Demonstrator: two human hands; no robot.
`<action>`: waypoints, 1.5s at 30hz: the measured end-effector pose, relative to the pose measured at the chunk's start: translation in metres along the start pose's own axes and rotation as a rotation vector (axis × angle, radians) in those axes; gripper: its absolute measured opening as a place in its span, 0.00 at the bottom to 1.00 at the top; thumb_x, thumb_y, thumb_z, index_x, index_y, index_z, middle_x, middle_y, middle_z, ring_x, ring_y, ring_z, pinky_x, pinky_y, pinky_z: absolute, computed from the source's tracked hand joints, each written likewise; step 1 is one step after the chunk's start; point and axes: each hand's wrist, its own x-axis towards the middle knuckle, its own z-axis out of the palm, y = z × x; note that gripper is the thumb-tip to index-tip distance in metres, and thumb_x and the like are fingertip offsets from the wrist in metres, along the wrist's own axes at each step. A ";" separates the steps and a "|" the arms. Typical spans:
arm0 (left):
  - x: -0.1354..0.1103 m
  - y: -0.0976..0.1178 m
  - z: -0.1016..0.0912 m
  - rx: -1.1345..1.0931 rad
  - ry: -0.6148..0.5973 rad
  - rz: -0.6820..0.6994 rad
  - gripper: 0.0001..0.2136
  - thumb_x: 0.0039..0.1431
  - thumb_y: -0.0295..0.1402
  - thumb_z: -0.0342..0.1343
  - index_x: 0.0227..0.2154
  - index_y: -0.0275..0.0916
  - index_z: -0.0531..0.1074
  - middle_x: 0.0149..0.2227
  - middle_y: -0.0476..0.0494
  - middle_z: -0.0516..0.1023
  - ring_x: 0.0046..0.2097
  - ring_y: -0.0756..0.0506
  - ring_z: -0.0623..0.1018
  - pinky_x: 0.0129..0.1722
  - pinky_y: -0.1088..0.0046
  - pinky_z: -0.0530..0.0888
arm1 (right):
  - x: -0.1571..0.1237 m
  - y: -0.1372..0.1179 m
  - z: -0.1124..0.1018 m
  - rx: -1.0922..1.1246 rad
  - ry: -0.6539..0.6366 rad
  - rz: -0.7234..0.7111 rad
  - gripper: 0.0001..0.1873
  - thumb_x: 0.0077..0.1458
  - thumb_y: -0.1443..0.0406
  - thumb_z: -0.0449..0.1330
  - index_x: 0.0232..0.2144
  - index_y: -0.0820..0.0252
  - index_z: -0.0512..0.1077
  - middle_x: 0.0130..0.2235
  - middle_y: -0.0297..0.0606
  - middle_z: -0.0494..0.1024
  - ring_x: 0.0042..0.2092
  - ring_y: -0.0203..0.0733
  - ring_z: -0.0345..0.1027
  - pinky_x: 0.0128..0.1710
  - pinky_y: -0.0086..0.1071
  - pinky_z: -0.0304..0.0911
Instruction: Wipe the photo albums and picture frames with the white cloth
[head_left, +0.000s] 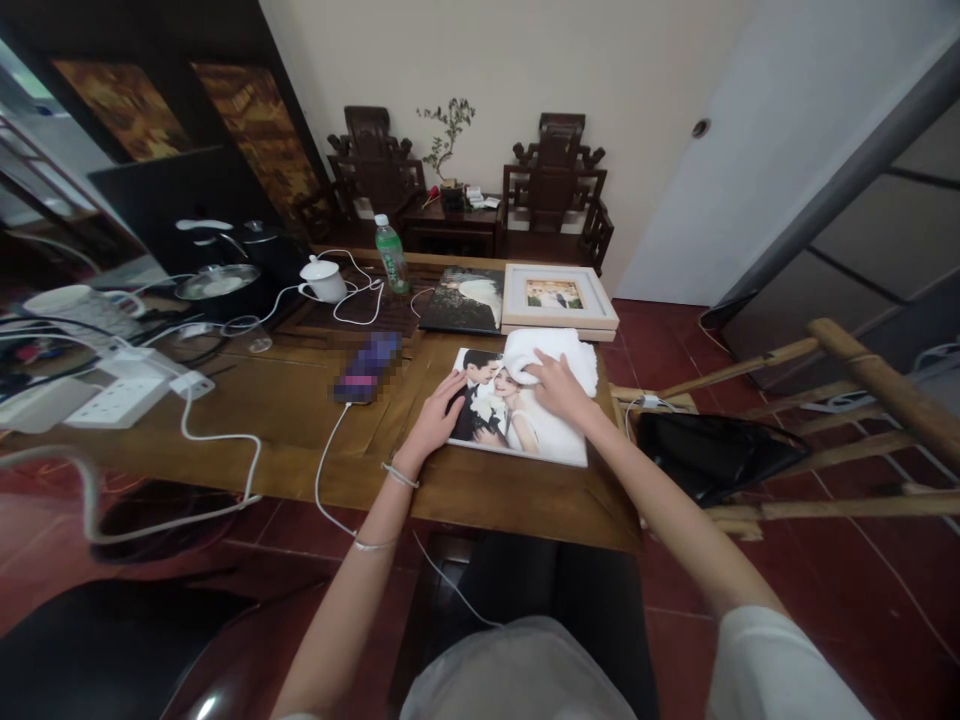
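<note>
A wedding photo panel (491, 415) lies flat on the wooden table in front of me. My left hand (436, 418) rests at its left edge with the fingers stretched out and holding nothing. Over the panel's upper right part, my right hand (556, 388) has its fingers bent on a white cloth (562, 355), pressing it against the surface. The cloth covers that corner of the picture. Behind the panel lie a dark photo panel (463, 300) and a white framed photo (559, 295), which sits on top of another frame.
On the wooden table (300, 450) a phone (367, 370) with a white cable lies left of my hands. Farther back stand a green bottle (391, 255) and a lidded white cup (324, 280). Power strips (124, 390) and cables crowd the left. A bamboo chair (780, 420) stands right.
</note>
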 end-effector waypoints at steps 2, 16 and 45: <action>0.000 0.000 0.000 0.005 0.003 0.003 0.20 0.64 0.36 0.43 0.56 0.37 0.66 0.60 0.39 0.65 0.64 0.44 0.59 0.64 0.59 0.56 | -0.003 -0.001 0.001 -0.002 0.001 -0.006 0.31 0.42 0.81 0.45 0.48 0.65 0.70 0.55 0.54 0.69 0.65 0.51 0.46 0.58 0.64 0.40; -0.001 0.001 0.000 0.005 0.004 0.000 0.20 0.64 0.37 0.44 0.56 0.38 0.66 0.60 0.40 0.65 0.64 0.43 0.59 0.64 0.59 0.56 | -0.130 -0.075 0.001 -0.011 -0.154 -0.217 0.26 0.40 0.80 0.49 0.39 0.60 0.74 0.64 0.42 0.57 0.67 0.59 0.36 0.58 0.71 0.34; 0.000 0.000 -0.001 -0.001 0.004 -0.006 0.20 0.64 0.37 0.44 0.55 0.37 0.66 0.61 0.40 0.65 0.64 0.43 0.59 0.64 0.59 0.56 | -0.063 -0.016 0.001 -0.047 -0.050 0.034 0.29 0.40 0.80 0.48 0.45 0.63 0.72 0.62 0.47 0.61 0.66 0.58 0.41 0.57 0.68 0.37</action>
